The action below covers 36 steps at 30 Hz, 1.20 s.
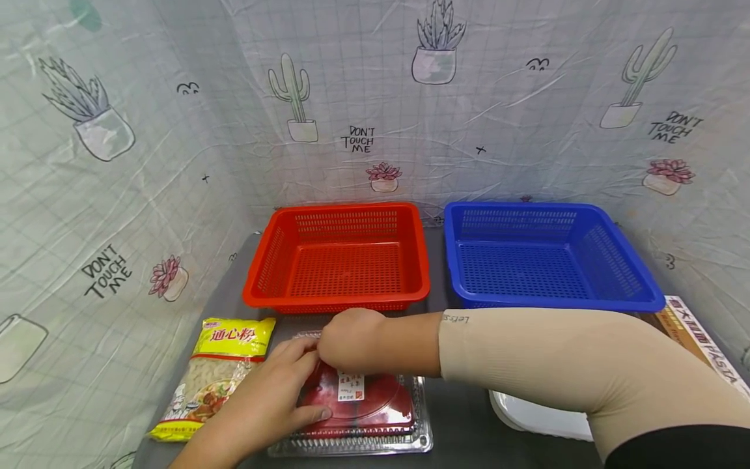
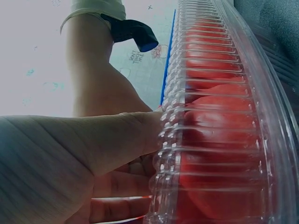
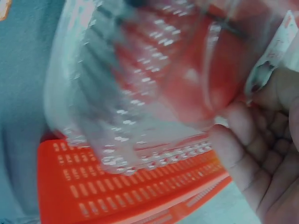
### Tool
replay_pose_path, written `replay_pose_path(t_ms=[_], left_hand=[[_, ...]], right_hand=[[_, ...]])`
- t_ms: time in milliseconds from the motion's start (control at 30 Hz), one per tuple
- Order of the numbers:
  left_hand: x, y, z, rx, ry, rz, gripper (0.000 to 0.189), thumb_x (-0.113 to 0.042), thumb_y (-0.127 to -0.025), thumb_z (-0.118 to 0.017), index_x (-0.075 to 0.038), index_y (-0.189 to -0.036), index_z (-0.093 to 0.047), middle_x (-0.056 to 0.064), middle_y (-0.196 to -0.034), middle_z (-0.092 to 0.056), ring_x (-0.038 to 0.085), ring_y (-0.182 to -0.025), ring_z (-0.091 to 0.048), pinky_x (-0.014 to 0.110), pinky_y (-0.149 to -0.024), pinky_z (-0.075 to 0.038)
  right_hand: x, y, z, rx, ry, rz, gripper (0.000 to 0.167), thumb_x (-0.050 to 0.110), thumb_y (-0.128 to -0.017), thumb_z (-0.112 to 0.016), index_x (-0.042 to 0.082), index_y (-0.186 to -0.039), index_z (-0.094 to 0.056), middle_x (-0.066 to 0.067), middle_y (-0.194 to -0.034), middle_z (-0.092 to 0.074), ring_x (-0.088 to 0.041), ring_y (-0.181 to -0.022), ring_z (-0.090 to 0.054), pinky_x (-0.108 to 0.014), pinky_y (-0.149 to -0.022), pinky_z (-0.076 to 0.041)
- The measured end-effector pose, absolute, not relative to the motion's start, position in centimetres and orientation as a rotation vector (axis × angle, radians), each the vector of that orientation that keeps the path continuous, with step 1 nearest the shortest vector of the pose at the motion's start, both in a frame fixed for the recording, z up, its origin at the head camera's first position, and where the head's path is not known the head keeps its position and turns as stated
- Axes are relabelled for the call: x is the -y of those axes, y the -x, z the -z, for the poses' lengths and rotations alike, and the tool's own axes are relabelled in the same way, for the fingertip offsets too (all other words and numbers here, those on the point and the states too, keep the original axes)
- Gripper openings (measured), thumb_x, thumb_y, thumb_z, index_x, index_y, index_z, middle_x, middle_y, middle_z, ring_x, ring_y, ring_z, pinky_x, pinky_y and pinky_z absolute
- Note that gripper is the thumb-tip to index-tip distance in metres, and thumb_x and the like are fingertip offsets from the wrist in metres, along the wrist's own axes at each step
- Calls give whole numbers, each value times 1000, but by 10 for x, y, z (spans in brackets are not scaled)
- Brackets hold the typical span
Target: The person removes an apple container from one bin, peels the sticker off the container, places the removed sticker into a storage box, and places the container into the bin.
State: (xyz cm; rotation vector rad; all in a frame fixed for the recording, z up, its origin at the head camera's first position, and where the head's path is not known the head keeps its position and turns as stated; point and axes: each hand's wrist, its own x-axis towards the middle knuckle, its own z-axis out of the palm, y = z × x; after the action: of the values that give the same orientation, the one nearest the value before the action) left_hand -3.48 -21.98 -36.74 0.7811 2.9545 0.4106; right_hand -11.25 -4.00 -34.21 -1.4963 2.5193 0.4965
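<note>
A clear plastic clamshell box [image 1: 383, 410] with red contents lies at the front of the table. Through its ribbed side, in the left wrist view, the red contents [image 2: 219, 126] look rounded; their kind is unclear. My left hand [image 1: 269, 391] rests on the left part of the lid, thumb and fingers spread. Over the far part of the lid is my right hand [image 1: 351, 339], its fingers hidden in the head view. In the right wrist view its curled fingers pinch at the edge of a white printed label [image 3: 282, 39], partly blurred.
Behind the box stand a red basket [image 1: 336, 302] and a blue basket [image 1: 556, 302]. A yellow bag of pasta [image 1: 234, 332] lies to the left. At the right are a pasta box [image 1: 697, 339] and a white lidded container [image 1: 545, 413], partly under my right arm.
</note>
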Motion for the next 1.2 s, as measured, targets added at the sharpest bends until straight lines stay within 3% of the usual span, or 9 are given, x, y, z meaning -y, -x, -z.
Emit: replay_pose_path(t_ms=[167, 600, 833, 1000, 1200], left_hand=[[219, 34, 367, -2954, -770, -420, 81, -45, -76, -97, -8, -142, -67, 9, -148, -58, 31, -139, -52, 54, -110, -50], [219, 35, 368, -2951, -742, -409, 83, -46, -75, -97, -8, -142, -67, 8, -147, -59, 30, -138, -52, 53, -110, -51], [220, 38, 368, -2955, -750, -409, 80, -47, -75, -97, -10, -140, -69, 6, -147, -59, 29, -138, -51, 54, -109, -52], [220, 38, 368, -2957, -763, -424, 80, -47, -75, -96, -11, -141, -69, 4, -146, -59, 28, -138, -51, 54, -108, -53], [220, 38, 368, -2960, -766, -436, 80, -44, -75, -97, -12, -142, -69, 2, -145, -59, 27, -137, -52, 52, -107, -54]], right_hand=[[38, 119, 347, -2479, 1592, -472, 17, 34, -101, -72, 25, -114, -77, 11, -96, -71, -6, -75, -61, -26, -76, -61], [32, 126, 337, -2400, 1677, -471, 24, 34, -97, -73, 22, -117, -72, 11, -97, -64, -8, -80, -62, -27, -81, -59], [28, 126, 324, -2347, 1795, -578, 23, 41, -97, -73, 24, -112, -71, 12, -96, -64, -8, -75, -60, -28, -75, -59], [23, 122, 310, -2314, 1827, -625, 26, 38, -96, -74, 23, -117, -70, 13, -92, -61, -7, -70, -56, -25, -66, -56], [16, 118, 294, -2306, 1813, -598, 32, 38, -96, -75, 24, -124, -70, 12, -96, -63, -6, -70, -57, -24, -67, -56]])
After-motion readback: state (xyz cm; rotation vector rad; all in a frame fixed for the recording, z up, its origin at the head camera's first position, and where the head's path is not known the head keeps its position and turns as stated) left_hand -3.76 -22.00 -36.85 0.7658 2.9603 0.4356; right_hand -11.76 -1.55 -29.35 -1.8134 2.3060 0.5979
